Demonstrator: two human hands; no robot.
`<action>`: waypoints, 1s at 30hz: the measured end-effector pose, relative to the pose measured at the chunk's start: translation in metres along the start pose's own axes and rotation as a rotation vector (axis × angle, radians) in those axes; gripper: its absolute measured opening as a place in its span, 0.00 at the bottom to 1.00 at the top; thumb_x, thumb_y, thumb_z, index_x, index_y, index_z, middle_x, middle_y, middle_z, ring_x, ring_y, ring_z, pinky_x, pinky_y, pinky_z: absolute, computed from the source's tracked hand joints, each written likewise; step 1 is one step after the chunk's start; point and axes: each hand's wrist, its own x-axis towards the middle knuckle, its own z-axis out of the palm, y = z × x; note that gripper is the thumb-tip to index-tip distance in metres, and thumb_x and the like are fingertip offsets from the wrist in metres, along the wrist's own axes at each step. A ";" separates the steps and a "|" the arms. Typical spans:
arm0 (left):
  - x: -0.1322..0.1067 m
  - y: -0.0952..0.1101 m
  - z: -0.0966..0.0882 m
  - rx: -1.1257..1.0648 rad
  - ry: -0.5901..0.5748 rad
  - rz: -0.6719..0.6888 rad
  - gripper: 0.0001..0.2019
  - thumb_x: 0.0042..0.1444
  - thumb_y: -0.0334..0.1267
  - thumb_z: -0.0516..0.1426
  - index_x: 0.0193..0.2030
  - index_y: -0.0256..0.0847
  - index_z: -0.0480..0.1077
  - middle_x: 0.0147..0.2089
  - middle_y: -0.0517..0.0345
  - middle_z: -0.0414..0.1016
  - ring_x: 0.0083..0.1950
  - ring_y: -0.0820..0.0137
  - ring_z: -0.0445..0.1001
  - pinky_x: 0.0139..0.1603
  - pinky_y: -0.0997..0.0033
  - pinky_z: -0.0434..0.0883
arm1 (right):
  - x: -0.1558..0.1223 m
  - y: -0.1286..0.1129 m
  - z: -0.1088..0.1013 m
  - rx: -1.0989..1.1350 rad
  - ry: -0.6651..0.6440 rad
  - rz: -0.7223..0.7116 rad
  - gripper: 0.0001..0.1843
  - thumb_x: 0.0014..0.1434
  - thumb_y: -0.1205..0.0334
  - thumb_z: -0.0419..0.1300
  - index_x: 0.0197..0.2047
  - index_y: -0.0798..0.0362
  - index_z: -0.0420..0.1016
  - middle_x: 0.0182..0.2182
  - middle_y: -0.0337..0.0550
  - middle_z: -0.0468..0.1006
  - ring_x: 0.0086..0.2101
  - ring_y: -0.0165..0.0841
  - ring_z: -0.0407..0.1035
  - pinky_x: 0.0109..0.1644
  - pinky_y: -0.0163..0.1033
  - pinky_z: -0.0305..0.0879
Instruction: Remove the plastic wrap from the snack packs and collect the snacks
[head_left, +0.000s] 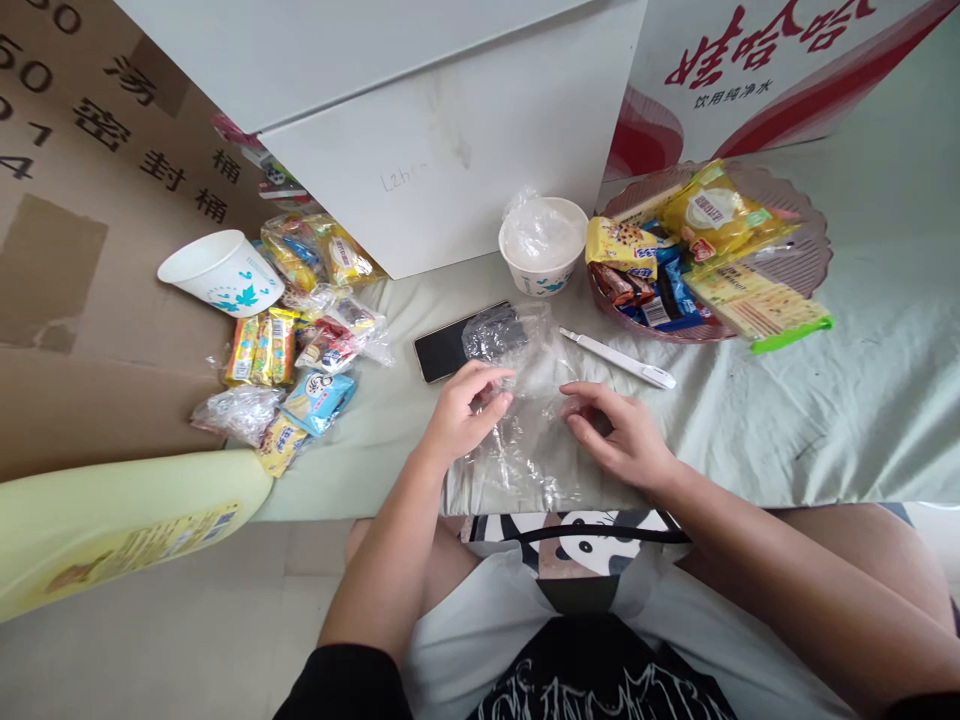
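In front of me a crumpled clear plastic bag [529, 440] lies spread on the green cloth, between my two hands. My left hand [471, 408] rests at its left side, thumb and index finger curved but apart. On the right side, my right hand [622, 435] has bent fingers with a gap between index finger and thumb, near or touching the plastic. Under the bag's far left corner lies a dark phone [442, 348], partly covered. A white pen-like cutter [619, 358] sits just beyond my right hand.
A pink scalloped plate [814, 240] holds wrapped snacks at the right. Behind the bag stands a paper bowl [544, 270] with crumpled plastic inside. At the left are a tipped paper bowl [225, 270], several snack packets [319, 400] and a yellow container [135, 520]. Boxes [450, 170] line the back.
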 end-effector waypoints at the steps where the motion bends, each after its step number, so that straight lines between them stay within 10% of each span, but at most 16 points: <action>1: 0.000 0.000 0.000 -0.014 0.007 0.007 0.15 0.62 0.42 0.60 0.54 0.43 0.76 0.44 0.53 0.70 0.41 0.70 0.71 0.39 0.71 0.73 | 0.000 0.000 0.000 0.014 -0.017 0.001 0.16 0.64 0.67 0.56 0.55 0.48 0.70 0.34 0.41 0.83 0.30 0.31 0.76 0.35 0.37 0.74; 12: -0.003 -0.009 0.004 -0.336 0.058 -0.196 0.33 0.56 0.46 0.65 0.67 0.54 0.60 0.60 0.47 0.66 0.56 0.62 0.74 0.45 0.67 0.79 | -0.004 -0.010 -0.009 -0.014 0.161 -0.209 0.20 0.62 0.75 0.54 0.50 0.46 0.78 0.43 0.45 0.85 0.41 0.36 0.81 0.46 0.43 0.79; 17: -0.004 -0.002 0.000 -0.609 -0.221 -0.280 0.47 0.57 0.53 0.64 0.75 0.59 0.38 0.50 0.49 0.78 0.47 0.61 0.82 0.46 0.59 0.80 | -0.007 -0.012 -0.009 0.013 0.143 -0.197 0.20 0.61 0.74 0.53 0.49 0.46 0.78 0.42 0.45 0.85 0.40 0.36 0.81 0.44 0.44 0.80; 23: -0.002 0.002 0.004 -0.476 -0.021 -0.235 0.37 0.60 0.52 0.62 0.71 0.52 0.51 0.33 0.58 0.81 0.30 0.64 0.82 0.31 0.65 0.79 | -0.003 -0.010 -0.004 0.024 0.111 -0.185 0.15 0.61 0.72 0.53 0.46 0.48 0.76 0.37 0.45 0.83 0.36 0.36 0.79 0.41 0.43 0.78; 30: 0.000 0.004 0.004 -0.344 0.047 -0.238 0.20 0.54 0.43 0.66 0.52 0.41 0.72 0.40 0.52 0.83 0.39 0.66 0.82 0.35 0.71 0.77 | -0.001 -0.005 0.001 -0.091 0.175 -0.075 0.12 0.62 0.69 0.56 0.48 0.47 0.72 0.30 0.39 0.76 0.29 0.33 0.72 0.34 0.40 0.72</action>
